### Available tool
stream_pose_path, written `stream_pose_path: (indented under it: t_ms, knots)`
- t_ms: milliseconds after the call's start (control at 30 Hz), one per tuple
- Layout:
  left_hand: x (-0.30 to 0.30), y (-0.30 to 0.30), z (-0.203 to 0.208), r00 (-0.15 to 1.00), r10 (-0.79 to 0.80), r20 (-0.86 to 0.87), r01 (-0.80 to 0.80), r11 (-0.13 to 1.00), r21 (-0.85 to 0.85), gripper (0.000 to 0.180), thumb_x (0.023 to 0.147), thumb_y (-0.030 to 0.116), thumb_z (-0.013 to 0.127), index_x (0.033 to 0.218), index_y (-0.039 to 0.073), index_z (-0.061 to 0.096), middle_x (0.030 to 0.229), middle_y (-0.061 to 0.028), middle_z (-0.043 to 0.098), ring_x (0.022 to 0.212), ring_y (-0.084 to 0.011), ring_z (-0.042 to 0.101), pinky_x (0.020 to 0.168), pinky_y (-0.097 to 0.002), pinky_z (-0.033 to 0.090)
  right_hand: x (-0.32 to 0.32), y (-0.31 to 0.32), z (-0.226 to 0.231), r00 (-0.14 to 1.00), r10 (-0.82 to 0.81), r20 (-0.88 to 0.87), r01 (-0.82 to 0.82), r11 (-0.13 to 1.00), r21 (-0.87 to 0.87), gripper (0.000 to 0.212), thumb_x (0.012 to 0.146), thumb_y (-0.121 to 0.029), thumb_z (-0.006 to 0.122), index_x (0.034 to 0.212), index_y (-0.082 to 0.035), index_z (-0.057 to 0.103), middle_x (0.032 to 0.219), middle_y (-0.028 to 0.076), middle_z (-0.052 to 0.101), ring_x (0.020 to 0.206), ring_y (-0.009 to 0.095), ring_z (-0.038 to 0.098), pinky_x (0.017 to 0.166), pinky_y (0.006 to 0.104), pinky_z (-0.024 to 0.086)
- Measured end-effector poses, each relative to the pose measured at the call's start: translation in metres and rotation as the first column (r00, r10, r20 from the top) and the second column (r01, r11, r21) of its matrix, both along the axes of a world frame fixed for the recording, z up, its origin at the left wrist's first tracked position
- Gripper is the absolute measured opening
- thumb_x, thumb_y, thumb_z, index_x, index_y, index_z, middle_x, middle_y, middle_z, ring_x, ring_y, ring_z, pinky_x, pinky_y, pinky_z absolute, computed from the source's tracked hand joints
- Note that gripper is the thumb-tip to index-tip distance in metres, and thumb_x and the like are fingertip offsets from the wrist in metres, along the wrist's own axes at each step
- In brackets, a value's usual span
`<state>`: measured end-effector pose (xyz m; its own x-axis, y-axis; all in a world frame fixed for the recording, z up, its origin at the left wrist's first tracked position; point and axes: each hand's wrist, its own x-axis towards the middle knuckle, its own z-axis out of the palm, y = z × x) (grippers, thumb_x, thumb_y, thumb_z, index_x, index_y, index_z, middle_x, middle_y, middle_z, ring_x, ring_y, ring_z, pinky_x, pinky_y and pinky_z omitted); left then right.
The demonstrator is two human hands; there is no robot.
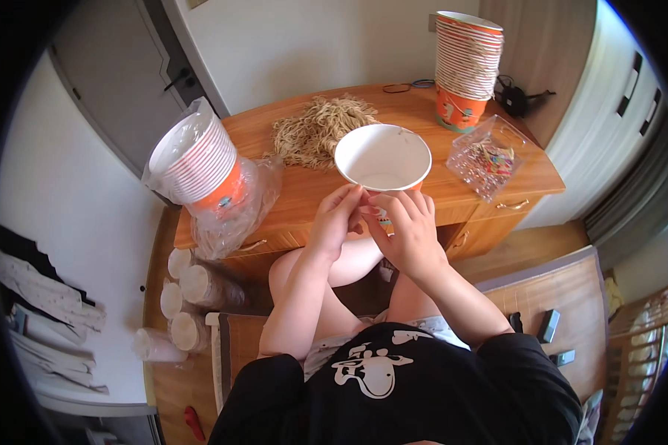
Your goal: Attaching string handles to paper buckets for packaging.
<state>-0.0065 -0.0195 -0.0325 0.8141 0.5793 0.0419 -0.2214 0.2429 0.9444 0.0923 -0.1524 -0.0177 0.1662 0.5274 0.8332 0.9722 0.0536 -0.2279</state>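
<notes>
An open paper bucket, white inside and orange outside, stands at the near edge of the wooden desk. Just in front of its near rim, my left hand and my right hand meet with thumbs and fingertips pinched together. Whatever lies between the fingertips is too small to make out. My fingers partly cover the bucket's front; I cannot tell whether they touch it. Behind the bucket, to the left, is a loose heap of beige cord.
On the left, a bucket stack leans in clear plastic; a taller stack stands back right. A clear tray holds small colourful bits. Wrapped stacks of round white containers fill the floor left of my legs. A drawer handle protrudes at right.
</notes>
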Motion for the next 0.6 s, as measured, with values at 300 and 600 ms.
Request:
stream_pose_path:
  t_ms: [300,600]
  knots:
    - [-0.001,-0.007,0.004,0.997,-0.034,-0.068,0.025,0.992,-0.123,0.028,0.105,0.039,0.052,0.097,0.015,0.063,0.08,0.0048,0.063,0.057,-0.0025,0.043,0.053,-0.0237,0.046,0.013,-0.004,-0.024,0.994,0.029,-0.11,-0.014,0.991,0.133,0.038,0.079,-0.015,0.08,0.11,-0.01,0.058,0.102,0.005,0.061,0.093,0.025,0.062,0.084,0.0378,0.04]
    - [-0.008,-0.015,-0.004,0.993,0.08,-0.082,-0.06,0.974,0.218,0.023,0.103,0.029,0.062,0.1,0.008,0.071,0.084,0.0036,0.066,0.065,-0.0014,0.052,0.056,-0.0201,0.045,0.025,-0.021,-0.008,0.96,0.061,-0.274,-0.105,0.983,-0.148,0.027,0.087,-0.015,0.075,0.109,-0.008,0.06,0.084,0.005,0.068,0.076,0.023,0.064,0.077,0.0381,0.039]
